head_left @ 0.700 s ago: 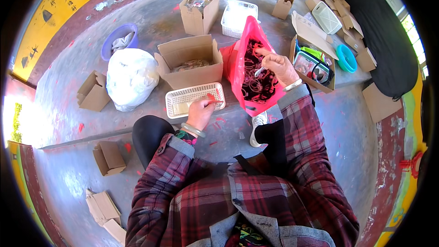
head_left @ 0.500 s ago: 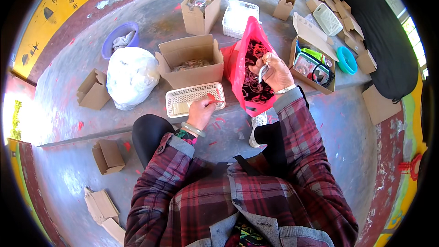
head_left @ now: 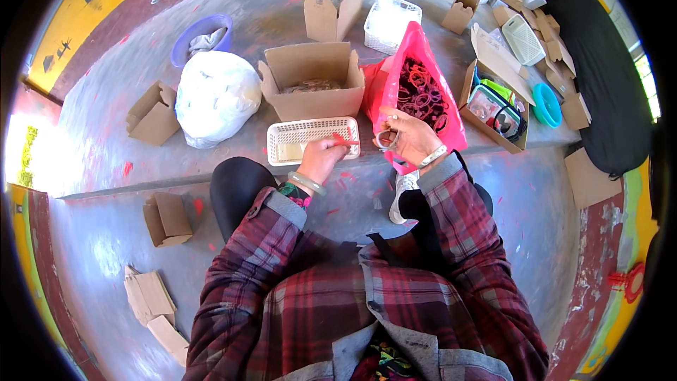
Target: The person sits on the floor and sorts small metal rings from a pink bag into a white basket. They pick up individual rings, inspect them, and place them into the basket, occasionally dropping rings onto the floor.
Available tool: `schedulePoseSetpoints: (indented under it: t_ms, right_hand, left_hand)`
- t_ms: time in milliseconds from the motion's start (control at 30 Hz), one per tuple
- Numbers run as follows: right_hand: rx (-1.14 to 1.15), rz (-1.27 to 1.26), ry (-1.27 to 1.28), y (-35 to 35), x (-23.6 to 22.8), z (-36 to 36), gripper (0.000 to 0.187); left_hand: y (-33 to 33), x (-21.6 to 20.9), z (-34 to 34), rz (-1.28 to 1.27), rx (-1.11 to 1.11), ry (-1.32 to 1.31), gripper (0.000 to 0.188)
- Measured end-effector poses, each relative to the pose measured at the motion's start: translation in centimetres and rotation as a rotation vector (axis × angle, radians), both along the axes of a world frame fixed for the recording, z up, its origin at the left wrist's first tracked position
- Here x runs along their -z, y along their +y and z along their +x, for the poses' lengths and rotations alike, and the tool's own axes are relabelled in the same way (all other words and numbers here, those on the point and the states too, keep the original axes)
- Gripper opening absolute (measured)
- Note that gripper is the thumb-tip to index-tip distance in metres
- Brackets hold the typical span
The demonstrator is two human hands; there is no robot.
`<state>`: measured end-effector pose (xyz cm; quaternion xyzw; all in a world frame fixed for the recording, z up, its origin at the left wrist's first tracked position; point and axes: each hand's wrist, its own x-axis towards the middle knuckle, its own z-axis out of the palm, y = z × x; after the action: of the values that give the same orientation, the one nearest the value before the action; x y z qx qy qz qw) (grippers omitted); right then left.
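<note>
My left hand (head_left: pixel 319 158) is closed in a pinch on a small red strip (head_left: pixel 343 140), beside the right end of a cream plastic basket (head_left: pixel 281 159). A flat pale piece lies in that basket. My right hand (head_left: pixel 415 138) pinches a greyish hair tie (head_left: pixel 387 139), its loop hanging toward my left hand. Just behind the right hand stands a bright pink plastic bag (head_left: pixel 451 109), its mouth wide and full of hair ties (head_left: pixel 421 88) in dark red, pink and black. Part of the bag's near side is hidden by my right hand.
Beyond the basket stands a cardboard box (head_left: pixel 315 105) with small packed items. A stuffed white bag (head_left: pixel 215 99) and a purple basin (head_left: pixel 185 41) are at left. A box of odds and ends (head_left: pixel 490 127) sits at right. A step edge (head_left: pixel 141 188) crosses the floor.
My right hand has drawn back from over the pink bag's mouth, nearer to me and leftward, with the hair tie. My left hand keeps the red strip by the basket. The view has shifted slightly.
</note>
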<state>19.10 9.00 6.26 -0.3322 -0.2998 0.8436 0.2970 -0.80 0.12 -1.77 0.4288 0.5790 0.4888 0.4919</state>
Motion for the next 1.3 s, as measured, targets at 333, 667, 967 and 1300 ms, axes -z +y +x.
schedulePoseSetpoints:
  t_ms: [333, 667, 967, 1300]
  right_hand:
    - [-0.044, 0.091, -0.023, -1.4, -1.7, -0.1, 0.023]
    - [-0.120, 0.074, -0.008, -2.0, -1.7, -0.6, 0.021]
    - [-0.041, 0.614, -0.426, -2.9, -0.4, -1.9, 0.009]
    - [-0.085, 1.504, -0.827, -4.2, 1.5, -2.7, 0.006]
  left_hand:
    - [-0.3, -1.9, -0.1, -0.145, 0.001, -0.340, 0.021]
    - [-0.5, -1.6, -0.1, 0.000, 0.028, 0.125, 0.021]
    - [-0.3, -2.1, 0.2, 0.046, 0.127, 0.354, 0.021]
    - [-0.5, -2.1, 0.8, 0.049, 0.160, 0.465, 0.024]
